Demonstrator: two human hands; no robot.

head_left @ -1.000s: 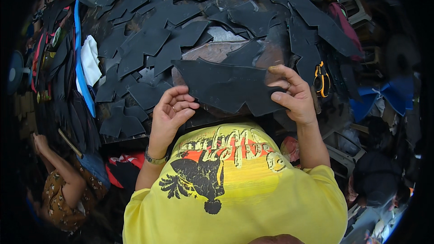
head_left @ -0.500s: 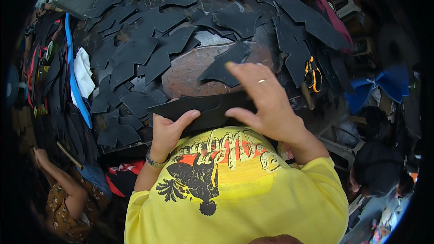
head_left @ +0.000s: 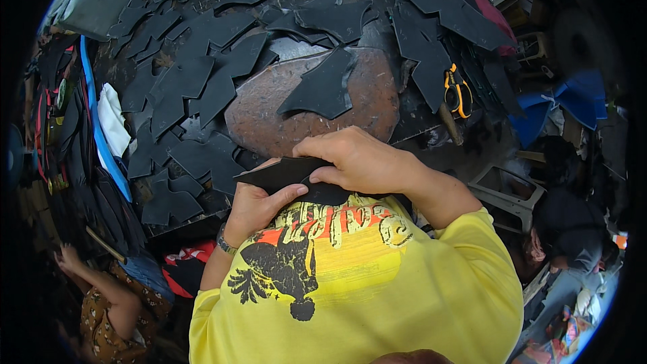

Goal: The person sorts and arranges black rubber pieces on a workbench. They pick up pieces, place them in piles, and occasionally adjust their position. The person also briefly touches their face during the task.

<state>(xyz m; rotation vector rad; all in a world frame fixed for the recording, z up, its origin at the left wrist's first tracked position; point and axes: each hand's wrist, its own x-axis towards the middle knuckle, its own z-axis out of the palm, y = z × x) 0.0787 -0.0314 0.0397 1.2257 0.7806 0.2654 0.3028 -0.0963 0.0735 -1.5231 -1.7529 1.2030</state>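
Close to my chest I hold a flat black cut piece of sheet material (head_left: 283, 173) with both hands. My left hand (head_left: 254, 203) grips its left end, thumb on the near face and fingers hidden behind. My right hand (head_left: 350, 156) pinches its right side, the thumb on the near face and the fingers over the upper edge. Just beyond my hands lies a rounded brown board (head_left: 253, 116). On that board rests another black cut piece (head_left: 320, 86) with pointed corners.
Many black cut pieces (head_left: 182, 84) cover the dark table. Orange-and-black scissors (head_left: 458, 93) and a wooden handle (head_left: 450, 123) lie at the right. A blue strip (head_left: 101, 128) and white cloth (head_left: 112, 119) hang at the left. Another person's arm (head_left: 101, 282) is at lower left.
My right hand has come down from above the black piece and now pinches its right side. The held piece is more tilted and bent. The view has shifted slightly.
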